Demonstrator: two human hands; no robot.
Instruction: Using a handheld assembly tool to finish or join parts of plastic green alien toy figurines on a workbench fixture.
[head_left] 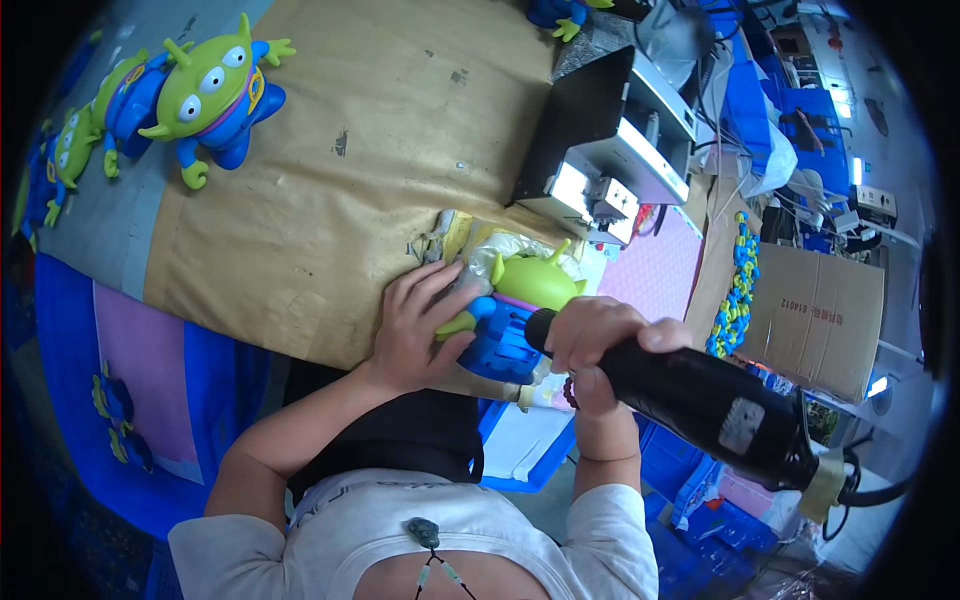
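A green-and-blue toy figure (503, 342) lies on a padded, plastic-covered spot at the table's near edge, its blue back turned up and no eyes showing. My left hand (412, 325) rests at its left side, thumb and fingers closed around its green hand and arm. In my right hand (600, 335) is a black electric screwdriver (705, 405), gripped near its front end. The tool slants down to the left, and its nose meets the blue back. Whether the bit sits in a screw hole is hidden.
Several finished-looking three-eyed figures (215, 95) stand at the far left. A black-and-silver machine (590, 150) sits beyond the toy to the right. Brown paper (330, 190) covers the table. A cardboard box (815, 315) is at the right, and the screwdriver's cable (880, 493) trails off that way.
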